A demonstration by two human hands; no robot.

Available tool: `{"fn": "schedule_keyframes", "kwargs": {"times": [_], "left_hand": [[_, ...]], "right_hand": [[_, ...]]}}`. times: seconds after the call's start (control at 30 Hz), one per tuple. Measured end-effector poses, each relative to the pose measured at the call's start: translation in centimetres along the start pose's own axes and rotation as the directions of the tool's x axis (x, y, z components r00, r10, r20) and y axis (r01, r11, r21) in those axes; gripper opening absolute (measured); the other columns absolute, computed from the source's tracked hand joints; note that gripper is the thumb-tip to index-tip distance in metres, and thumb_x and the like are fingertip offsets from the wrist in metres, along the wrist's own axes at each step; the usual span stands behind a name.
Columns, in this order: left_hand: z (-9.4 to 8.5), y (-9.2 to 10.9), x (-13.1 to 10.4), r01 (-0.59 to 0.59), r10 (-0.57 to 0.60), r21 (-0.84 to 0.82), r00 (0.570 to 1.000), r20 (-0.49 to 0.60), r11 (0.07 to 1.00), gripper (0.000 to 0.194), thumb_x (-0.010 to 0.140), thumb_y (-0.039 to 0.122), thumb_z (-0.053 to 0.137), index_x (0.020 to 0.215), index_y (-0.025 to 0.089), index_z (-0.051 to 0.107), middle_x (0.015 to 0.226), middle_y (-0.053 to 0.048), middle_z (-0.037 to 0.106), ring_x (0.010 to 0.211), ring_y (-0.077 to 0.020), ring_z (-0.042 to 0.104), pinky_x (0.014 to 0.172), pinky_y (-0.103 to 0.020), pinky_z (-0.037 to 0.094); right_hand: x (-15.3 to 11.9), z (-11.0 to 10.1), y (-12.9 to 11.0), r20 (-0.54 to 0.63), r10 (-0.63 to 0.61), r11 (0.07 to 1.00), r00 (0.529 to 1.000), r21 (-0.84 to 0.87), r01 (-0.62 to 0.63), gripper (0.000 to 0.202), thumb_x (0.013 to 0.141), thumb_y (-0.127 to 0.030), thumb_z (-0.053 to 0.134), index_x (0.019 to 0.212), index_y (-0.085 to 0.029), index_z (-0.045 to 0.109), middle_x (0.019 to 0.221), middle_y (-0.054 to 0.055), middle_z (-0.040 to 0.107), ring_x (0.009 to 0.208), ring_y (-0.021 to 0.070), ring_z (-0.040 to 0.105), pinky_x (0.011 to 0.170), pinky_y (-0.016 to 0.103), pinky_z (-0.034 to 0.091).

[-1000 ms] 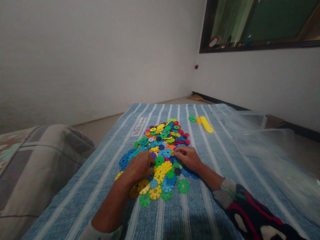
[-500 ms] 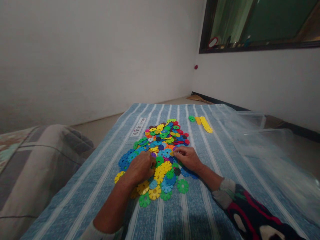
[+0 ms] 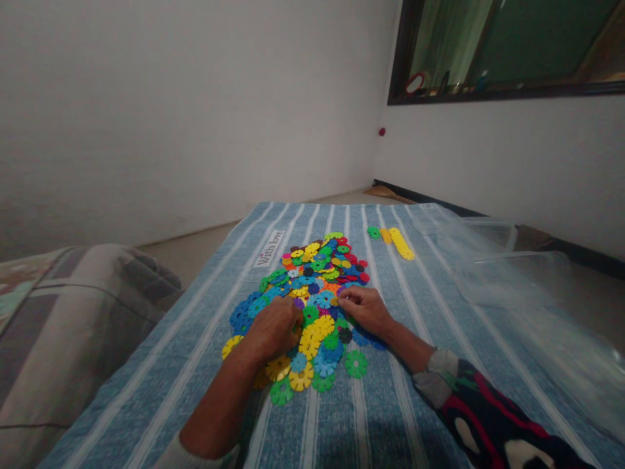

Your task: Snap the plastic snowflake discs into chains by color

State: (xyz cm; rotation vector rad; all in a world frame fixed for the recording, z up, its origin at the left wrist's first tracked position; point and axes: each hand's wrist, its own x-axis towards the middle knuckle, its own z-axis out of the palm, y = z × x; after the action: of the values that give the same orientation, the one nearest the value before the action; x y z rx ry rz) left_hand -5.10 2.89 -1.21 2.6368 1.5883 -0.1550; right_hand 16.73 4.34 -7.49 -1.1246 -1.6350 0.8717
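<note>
A heap of colourful notched discs (image 3: pixel 319 335) lies on the striped blue cloth (image 3: pixel 195 365). My left hand (image 3: pixel 278 327) rests on the heap's left side with its fingers curled under; whatever they hold is hidden. Over the right side of the heap, my right hand (image 3: pixel 365 309) pinches a small yellow-orange disc (image 3: pixel 334 301) between thumb and fingertip. Farther back on the right lie a row of overlapping yellow discs (image 3: pixel 402 244), an orange-yellow piece (image 3: pixel 386 236) and a green disc (image 3: pixel 374 232).
Clear plastic containers (image 3: pixel 517 277) stand along the right side of the cloth. A "With love" label (image 3: pixel 269 249) is at the back left. Grey striped fabric (image 3: pixel 92 332) bulges at the far left. Walls rise behind, with a dark-framed window (image 3: pixel 508 91) at the upper right.
</note>
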Motion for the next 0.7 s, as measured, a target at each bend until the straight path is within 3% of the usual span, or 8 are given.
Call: {"fn": "schedule_keyframes", "kwargs": {"times": [0.53, 0.7], "left_hand": [[-0.5, 0.5, -0.1, 0.043, -0.042, 0.050, 0.999, -0.006, 0.998, 0.014, 0.072, 0.019, 0.055, 0.070, 0.018, 0.068, 0.084, -0.009, 0.064, 0.084, -0.0244, 0.057, 0.069, -0.032, 0.043], [-0.8, 0.6, -0.1, 0.047, -0.048, 0.043, 0.999, 0.008, 0.998, 0.014, 0.071, 0.017, 0.055, 0.071, 0.018, 0.069, 0.086, -0.010, 0.064, 0.087, -0.0261, 0.057, 0.071, -0.034, 0.043]], "right_hand": [[0.0, 0.1, 0.1, 0.006, -0.002, 1.000, 1.000, 0.029, 0.002, 0.021, 0.077, -0.038, 0.061, 0.070, -0.018, 0.065, 0.050, -0.006, 0.042, 0.047, 0.0084, 0.035, 0.047, 0.022, 0.027], [0.2, 0.1, 0.3, 0.005, -0.010, 1.000, 1.000, 0.010, 0.010, 0.019, 0.078, -0.037, 0.062, 0.072, -0.019, 0.065, 0.051, -0.005, 0.047, 0.048, 0.0093, 0.040, 0.047, 0.021, 0.029]]}}
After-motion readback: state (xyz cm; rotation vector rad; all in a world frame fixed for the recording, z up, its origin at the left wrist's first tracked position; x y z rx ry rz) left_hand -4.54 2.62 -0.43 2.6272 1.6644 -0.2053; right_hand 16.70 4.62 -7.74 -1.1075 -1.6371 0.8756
